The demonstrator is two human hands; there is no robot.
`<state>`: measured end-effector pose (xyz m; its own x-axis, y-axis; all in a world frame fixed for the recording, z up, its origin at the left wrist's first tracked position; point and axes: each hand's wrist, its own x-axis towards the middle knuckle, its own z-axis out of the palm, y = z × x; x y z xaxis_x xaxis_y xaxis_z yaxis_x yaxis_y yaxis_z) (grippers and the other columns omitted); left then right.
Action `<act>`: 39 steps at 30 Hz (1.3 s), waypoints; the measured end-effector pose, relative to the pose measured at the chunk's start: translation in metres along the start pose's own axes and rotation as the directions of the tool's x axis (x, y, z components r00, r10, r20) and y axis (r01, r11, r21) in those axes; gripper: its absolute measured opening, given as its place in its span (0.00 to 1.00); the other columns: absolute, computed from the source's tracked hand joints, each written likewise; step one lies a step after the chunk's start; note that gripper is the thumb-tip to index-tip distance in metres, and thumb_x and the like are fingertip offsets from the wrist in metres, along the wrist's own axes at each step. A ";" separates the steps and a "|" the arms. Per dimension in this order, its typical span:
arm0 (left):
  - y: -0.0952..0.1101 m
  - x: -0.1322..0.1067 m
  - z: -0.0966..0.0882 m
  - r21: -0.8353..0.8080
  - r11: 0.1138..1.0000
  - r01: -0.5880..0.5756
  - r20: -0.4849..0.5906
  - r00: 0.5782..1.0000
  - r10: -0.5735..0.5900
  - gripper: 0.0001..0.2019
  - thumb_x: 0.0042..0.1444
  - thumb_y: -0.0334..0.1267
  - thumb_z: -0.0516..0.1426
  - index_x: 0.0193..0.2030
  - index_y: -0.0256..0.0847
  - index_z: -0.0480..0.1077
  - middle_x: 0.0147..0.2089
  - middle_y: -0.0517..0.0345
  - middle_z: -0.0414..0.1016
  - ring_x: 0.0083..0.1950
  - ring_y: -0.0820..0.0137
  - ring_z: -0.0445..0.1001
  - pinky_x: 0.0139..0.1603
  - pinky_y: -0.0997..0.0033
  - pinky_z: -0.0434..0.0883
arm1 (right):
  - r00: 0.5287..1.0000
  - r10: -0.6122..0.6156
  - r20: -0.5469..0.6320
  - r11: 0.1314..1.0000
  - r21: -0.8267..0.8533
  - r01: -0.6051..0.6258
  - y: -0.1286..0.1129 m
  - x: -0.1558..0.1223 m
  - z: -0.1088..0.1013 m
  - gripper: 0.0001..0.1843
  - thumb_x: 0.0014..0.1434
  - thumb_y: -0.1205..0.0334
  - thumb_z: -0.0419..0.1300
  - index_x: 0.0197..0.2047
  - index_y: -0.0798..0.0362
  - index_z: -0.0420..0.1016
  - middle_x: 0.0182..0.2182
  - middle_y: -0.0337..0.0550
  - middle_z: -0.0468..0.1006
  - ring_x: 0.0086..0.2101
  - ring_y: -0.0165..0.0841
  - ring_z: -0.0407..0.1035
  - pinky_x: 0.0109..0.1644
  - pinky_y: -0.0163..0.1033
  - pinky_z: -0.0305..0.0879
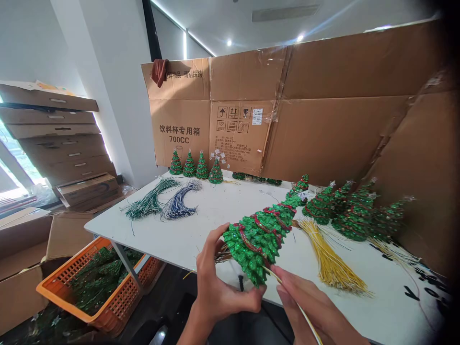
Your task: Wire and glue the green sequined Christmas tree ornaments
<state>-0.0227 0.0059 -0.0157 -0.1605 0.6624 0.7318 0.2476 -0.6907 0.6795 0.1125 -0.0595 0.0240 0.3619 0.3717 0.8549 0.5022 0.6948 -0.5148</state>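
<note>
A small green glittery Christmas tree (257, 235) with dark red garland lies tilted in my left hand (219, 287), its tip pointing away to the upper right. The fingers and thumb of that hand wrap round its base. My right hand (305, 302) pinches a thin pale yellow wire (300, 309), whose end meets the tree's lower side. Whether the wire enters the tree, I cannot tell. Beyond the right hand lies a bundle of yellow wires (328, 258). Some thin brownish wires (223, 254) show behind the left fingers.
On the white table (223, 201) lie a green wire bundle (151, 199) and a dark blue one (181, 201). Several small trees (201, 165) stand at the back, with more trees (354, 211) at right. Cardboard (341, 129) walls the back. An orange crate (97, 314) holds greenery below left.
</note>
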 end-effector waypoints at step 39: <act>0.014 0.002 0.008 0.181 0.965 -0.190 -0.038 0.979 0.200 0.09 0.63 0.28 0.66 0.44 0.48 0.80 0.74 0.49 0.71 0.69 0.49 0.71 0.62 0.42 0.76 | 0.409 0.836 0.366 0.153 0.560 -0.814 0.027 -0.008 0.030 0.39 0.65 0.41 0.71 0.75 0.32 0.65 0.65 0.42 0.82 0.63 0.41 0.77 0.60 0.47 0.79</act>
<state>-0.0115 0.0000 -0.0046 -0.1438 0.4993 0.8544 0.4420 -0.7401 0.5069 0.0995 -0.0254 0.0049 0.2806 0.9581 -0.0567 -0.6577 0.1489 -0.7384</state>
